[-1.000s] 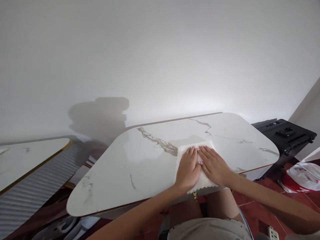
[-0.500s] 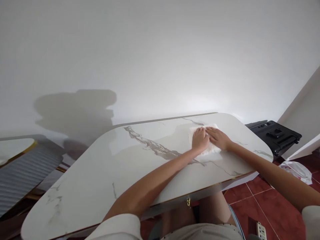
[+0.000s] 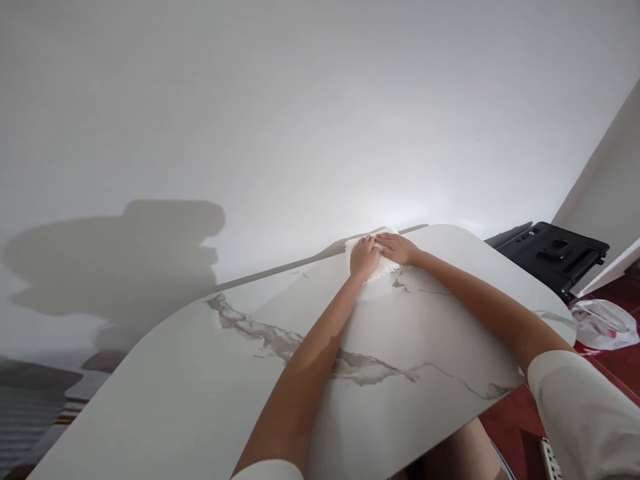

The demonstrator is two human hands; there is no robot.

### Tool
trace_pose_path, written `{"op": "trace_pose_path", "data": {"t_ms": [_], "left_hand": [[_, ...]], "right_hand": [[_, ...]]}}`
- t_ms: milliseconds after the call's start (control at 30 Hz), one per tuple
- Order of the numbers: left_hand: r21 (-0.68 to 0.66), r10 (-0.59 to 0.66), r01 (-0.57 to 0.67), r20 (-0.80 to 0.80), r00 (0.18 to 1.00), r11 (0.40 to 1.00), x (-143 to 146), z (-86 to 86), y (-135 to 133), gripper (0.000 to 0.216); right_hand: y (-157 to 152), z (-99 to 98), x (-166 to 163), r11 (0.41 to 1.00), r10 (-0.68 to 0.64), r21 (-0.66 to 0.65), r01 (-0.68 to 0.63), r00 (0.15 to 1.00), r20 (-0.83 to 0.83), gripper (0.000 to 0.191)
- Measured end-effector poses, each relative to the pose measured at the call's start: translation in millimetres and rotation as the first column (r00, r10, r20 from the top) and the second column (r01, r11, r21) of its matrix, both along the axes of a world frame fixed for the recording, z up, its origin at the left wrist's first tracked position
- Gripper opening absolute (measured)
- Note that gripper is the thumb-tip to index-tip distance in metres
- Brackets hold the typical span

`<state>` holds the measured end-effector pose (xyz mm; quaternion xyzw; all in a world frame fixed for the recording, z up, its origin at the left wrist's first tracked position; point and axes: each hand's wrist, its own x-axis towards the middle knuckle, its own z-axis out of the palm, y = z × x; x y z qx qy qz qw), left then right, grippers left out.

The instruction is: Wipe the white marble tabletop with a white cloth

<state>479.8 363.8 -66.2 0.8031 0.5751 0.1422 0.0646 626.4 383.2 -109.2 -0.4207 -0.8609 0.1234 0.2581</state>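
A white cloth (image 3: 387, 268) lies on the white marble-patterned table top (image 3: 200, 380), at its far edge against the wall. My left hand (image 3: 365, 259) presses on the cloth with its fingers bent over it. Stretched out flat on the cloth's right part is my right hand (image 3: 397, 248), its fingertips close beside the left hand's fingers. Both arms reach far forward across the table. The palms and the cloth beneath them are hidden.
A white wall (image 3: 320, 120) rises directly behind the table. At the right stand a black suitcase (image 3: 560, 253) and a plastic bag (image 3: 603, 323) on the red floor. A power strip (image 3: 551, 460) shows at the lower right. A grey ribbed surface (image 3: 30, 413) is at the left.
Both hands have slid the cloth away from me, from the table's right middle to its far edge by the wall. The camera view has leaned forward over the table.
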Motion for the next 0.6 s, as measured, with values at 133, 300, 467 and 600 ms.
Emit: {"op": "trace_pose_path", "data": {"t_ms": [133, 300, 467, 600], "left_hand": [[-0.008, -0.008, 0.007, -0.083, 0.996, 1.0, 14, -1.2, 12, 0.034], [-0.055, -0.051, 0.045, -0.11, 0.993, 0.997, 47, -7.2, 8, 0.042], [-0.108, -0.149, 0.138, -0.101, 0.984, 0.985, 67, -10.0, -27, 0.049], [-0.158, -0.18, 0.167, -0.072, 0.981, 0.973, 73, -3.1, -63, 0.051]], "right_hand": [[17, -11.9, 11, 1.0, 0.014, 0.021, -0.014, 1.0, -0.021, 0.046], [6, -20.0, 44, 0.997, -0.08, -0.02, 0.08, 0.997, 0.01, 0.051], [-49, -14.6, 65, 0.982, -0.186, 0.0, 0.187, 0.981, 0.061, 0.052], [-98, -5.9, 68, 0.966, -0.257, 0.021, 0.256, 0.963, 0.085, 0.051]]}}
